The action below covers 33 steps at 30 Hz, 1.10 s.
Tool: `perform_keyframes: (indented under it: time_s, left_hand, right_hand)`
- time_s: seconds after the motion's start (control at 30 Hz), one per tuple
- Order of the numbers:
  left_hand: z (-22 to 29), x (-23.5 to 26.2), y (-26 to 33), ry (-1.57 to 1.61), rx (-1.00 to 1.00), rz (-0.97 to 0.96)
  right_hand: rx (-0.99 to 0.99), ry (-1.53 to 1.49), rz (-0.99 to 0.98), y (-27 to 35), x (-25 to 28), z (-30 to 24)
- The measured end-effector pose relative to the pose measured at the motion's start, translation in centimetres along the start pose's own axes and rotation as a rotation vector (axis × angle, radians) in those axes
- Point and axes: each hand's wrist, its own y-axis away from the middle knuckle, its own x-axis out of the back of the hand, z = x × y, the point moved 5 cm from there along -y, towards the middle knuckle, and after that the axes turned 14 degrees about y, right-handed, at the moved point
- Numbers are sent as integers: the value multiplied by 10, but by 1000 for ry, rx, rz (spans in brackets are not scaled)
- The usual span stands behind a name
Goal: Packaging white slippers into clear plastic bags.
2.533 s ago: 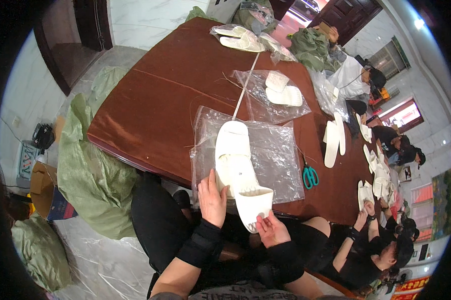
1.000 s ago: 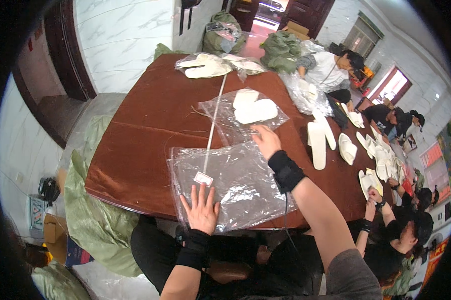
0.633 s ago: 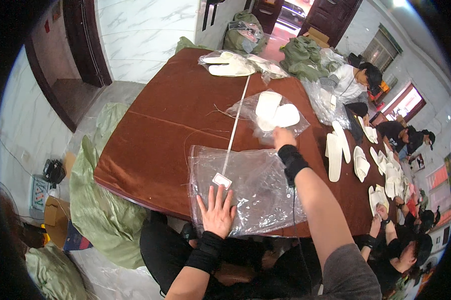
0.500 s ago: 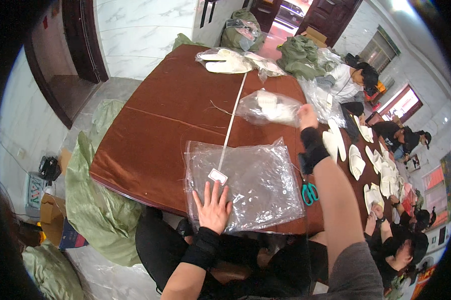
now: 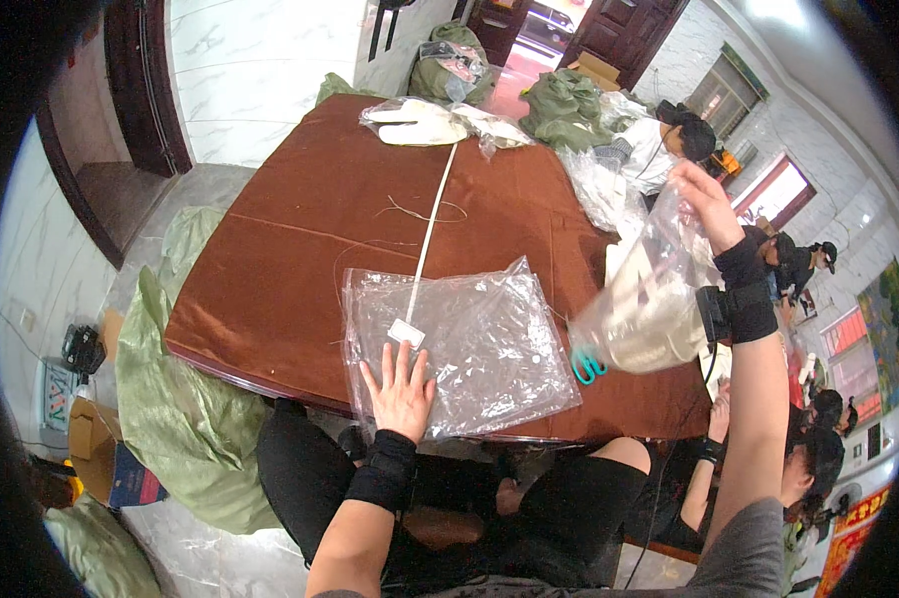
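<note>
Now the left hand [image 5: 402, 387] lies flat, fingers spread, on a stack of clear plastic bags [image 5: 459, 344] at the near edge of the brown wooden table [image 5: 300, 229]. Over to the right, the right hand [image 5: 707, 202] is raised, pinching the top of a clear plastic bag holding white slippers [image 5: 644, 311], blurred, hanging above teal-handled scissors [image 5: 585, 365].

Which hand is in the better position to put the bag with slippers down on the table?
The right hand, probably: it already holds the filled plastic bag in the air above the table. The left hand lies flat on the empty plastic bags.
</note>
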Motion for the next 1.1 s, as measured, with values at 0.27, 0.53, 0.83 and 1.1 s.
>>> perform_keyframes:
  time_s: [0.27, 0.53, 0.83, 1.1]
  left_hand:
    - [-7, -3, 5, -30, 1, -6]
    - [0, -8, -1, -60, 3, -61]
    - [-6, -7, 2, -29, 27, -31]
    - [-12, -14, 2, -93, -5, -26]
  right_hand:
    - [28, -206, -411, -12, -184, -44]
    - [164, 338, 180, 62, -222, 61]
    - [-95, 503, -53, 177, -285, 120]
    - [-46, 139, -50, 160, -298, 137]
